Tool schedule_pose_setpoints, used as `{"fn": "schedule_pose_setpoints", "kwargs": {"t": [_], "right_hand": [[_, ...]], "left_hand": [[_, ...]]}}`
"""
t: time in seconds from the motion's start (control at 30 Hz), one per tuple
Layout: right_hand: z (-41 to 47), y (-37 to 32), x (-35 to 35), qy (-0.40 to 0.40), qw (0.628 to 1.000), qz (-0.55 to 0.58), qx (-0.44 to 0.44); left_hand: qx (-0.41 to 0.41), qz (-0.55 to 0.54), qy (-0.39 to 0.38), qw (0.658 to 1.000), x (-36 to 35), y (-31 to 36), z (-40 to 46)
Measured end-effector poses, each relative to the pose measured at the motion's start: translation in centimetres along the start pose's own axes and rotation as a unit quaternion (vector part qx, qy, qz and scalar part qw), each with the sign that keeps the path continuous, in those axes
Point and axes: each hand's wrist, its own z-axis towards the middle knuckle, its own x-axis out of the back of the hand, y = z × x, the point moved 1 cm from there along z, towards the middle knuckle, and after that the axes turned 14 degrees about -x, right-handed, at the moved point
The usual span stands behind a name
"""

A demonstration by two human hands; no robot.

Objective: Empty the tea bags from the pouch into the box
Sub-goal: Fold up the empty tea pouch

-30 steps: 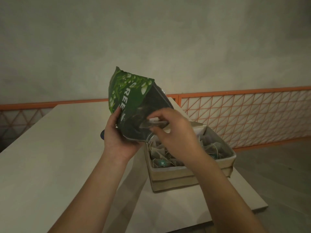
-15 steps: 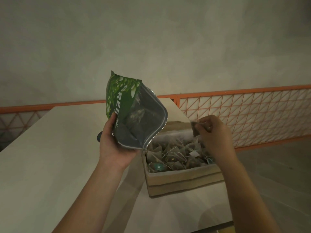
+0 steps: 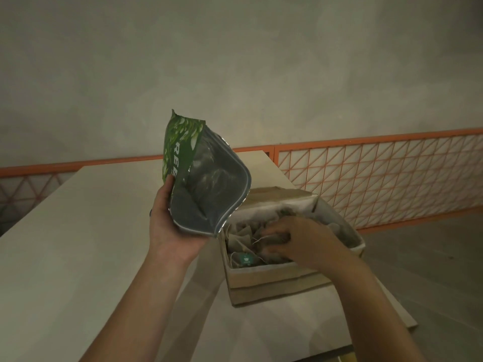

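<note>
— Where is the pouch [image 3: 206,194] right now?

— Up in the air, just left of the box [image 3: 274,280] and above its near-left corner. The left hand [image 3: 172,228] cradles it from below and from the left side, thumb lying up along the green printed face, so its fingers are clasped on the pouch. The mouth gapes wide toward the camera, showing the silvery lining inside.

— Anything in the pouch?

— The inside is dim; I cannot tell whether any bags remain.

— And the right hand [image 3: 295,241]?

— It is down inside the box, palm down, fingers curled among the tea bags [image 3: 243,236]. It is blurred, so I cannot tell whether the fingers actually pinch one or only rest on the pile.

— How full is the box?

— Heaped with pyramid bags, strings and a green tag [image 3: 245,258] showing near the front wall. The box stands on the pale desk [image 3: 78,244], close to its right edge, with its flap open at the far side.

— Behind it?

— An orange lattice railing [image 3: 379,178] and a plain grey wall [image 3: 235,74].
</note>
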Motion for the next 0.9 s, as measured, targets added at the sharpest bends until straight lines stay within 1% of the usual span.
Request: {"fn": "schedule_pose_setpoints", "kwargs": {"t": [0.07,0.1,0.17,0.2,0.23,0.27,0.3,0.33,0.37,0.4,0.43,0.47,0.5,0.57,0.6,0.63,0.67,0.7,0.77,0.83,0.9], "right_hand": [[0.0,-0.4,0.1,0.026,0.997,-0.065,-0.042],[-0.1,-0.7,0.3,0.051,0.994,-0.078,-0.051],[-0.2,-1.6,0.6,0.116,0.99,-0.074,-0.041],[-0.4,-2.3,0.7,0.149,0.987,-0.047,-0.03],[-0.6,-3.2,0.7,0.179,0.984,0.009,-0.011],[-1.0,-4.3,0.5,0.195,0.976,0.09,0.017],[-1.6,-5.6,0.3,0.187,0.963,0.187,0.045],[-2.3,-7.1,-0.1,0.151,0.945,0.283,0.07],[-3.0,-8.5,-0.5,0.099,0.924,0.357,0.091],[-3.5,-9.8,-1.0,0.054,0.91,0.398,0.101],[-3.8,-10.6,-1.6,0.031,0.905,0.41,0.105],[-3.7,-11.3,-2.3,0.031,0.907,0.406,0.108],[-3.5,-11.8,-2.9,0.053,0.91,0.394,0.113],[-2.9,-12.5,-3.6,0.127,0.91,0.377,0.119],[-2.7,-12.7,-3.8,0.159,0.904,0.377,0.123],[-2.3,-12.8,-3.9,0.186,0.899,0.375,0.127],[-2.1,-13.0,-3.8,0.202,0.895,0.376,0.13],[-1.9,-13.1,-3.5,0.208,0.891,0.381,0.13],[-1.6,-13.4,-2.5,0.201,0.878,0.41,0.142],[-1.2,-13.6,-1.4,0.192,0.867,0.432,0.157],[-0.7,-13.8,-0.2,0.187,0.86,0.446,0.165]], "left_hand": [[-0.015,0.005,0.002,1.0,0.1,0.5,-0.2],[-0.013,-0.004,-0.03,0.999,0.3,0.9,-0.4],[-0.024,-0.022,-0.045,0.998,-0.3,2.0,-1.6],[-0.037,-0.025,-0.035,0.998,0.1,1.6,-0.8],[-0.029,-0.035,-0.062,0.997,1.9,0.7,1.4],[-0.029,-0.024,-0.009,0.999,6.3,0.0,4.4],[-0.041,0.036,0.07,0.996,10.5,-0.3,6.9],[-0.055,0.064,0.066,0.994,12.9,-1.0,8.2],[-0.088,0.077,0.042,0.992,13.0,-0.8,7.6],[-0.099,0.095,0.032,0.99,10.5,-0.3,5.4],[-0.055,0.07,0.0,0.996,5.9,0.9,2.6],[-0.009,0.056,0.008,0.998,2.1,1.5,0.3],[-0.013,0.046,0.021,0.999,0.5,2.7,-2.0],[-0.055,0.065,0.041,0.996,2.0,2.7,-0.3],[-0.046,0.111,0.029,0.992,2.0,3.1,-0.6],[-0.04,0.152,0.055,0.986,1.9,3.4,-0.8],[-0.035,0.16,0.044,0.985,2.0,3.9,-0.8],[-0.042,0.195,0.046,0.979,2.3,4.4,-0.9],[-0.083,0.251,0.059,0.963,2.0,5.3,-1.2],[-0.151,0.312,0.098,0.933,2.1,6.2,-1.1],[-0.216,0.353,0.12,0.902,2.1,7.9,-1.2]]}}
